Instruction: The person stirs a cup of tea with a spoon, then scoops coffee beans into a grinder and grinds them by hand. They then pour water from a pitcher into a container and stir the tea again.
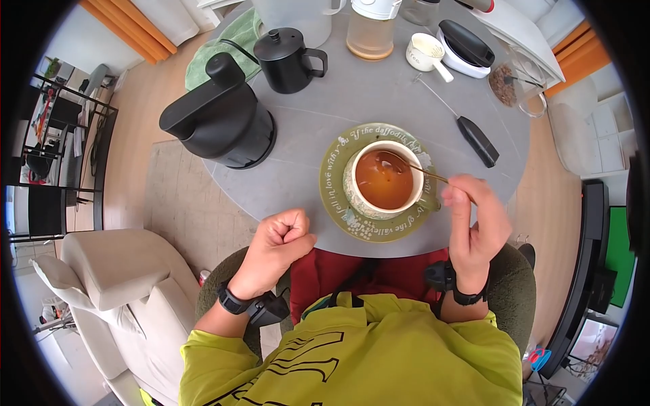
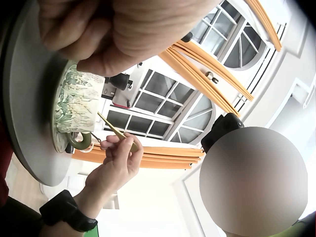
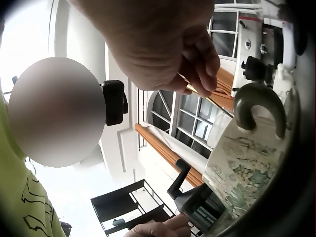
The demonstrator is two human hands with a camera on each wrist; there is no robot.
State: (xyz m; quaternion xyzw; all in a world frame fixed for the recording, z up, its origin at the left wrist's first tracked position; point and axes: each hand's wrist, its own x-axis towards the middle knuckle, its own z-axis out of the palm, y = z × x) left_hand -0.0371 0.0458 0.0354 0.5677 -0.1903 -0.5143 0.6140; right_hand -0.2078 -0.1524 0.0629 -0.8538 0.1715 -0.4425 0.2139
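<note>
Between the thumb and fingers of the right grip [image 1: 479, 220] is a gold spoon [image 1: 433, 177], its far end in the brown drink [image 1: 384, 180]. Left of that grip, the floral cup [image 1: 352, 183] sits on a green saucer [image 1: 332, 196] on the tabletop [image 1: 284, 155]. The left grip [image 1: 274, 247], curled and holding nothing, lies near the saucer.

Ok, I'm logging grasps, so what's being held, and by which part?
The right hand pinches a gold utensil, likely a spoon, near its handle's upper end.
</note>
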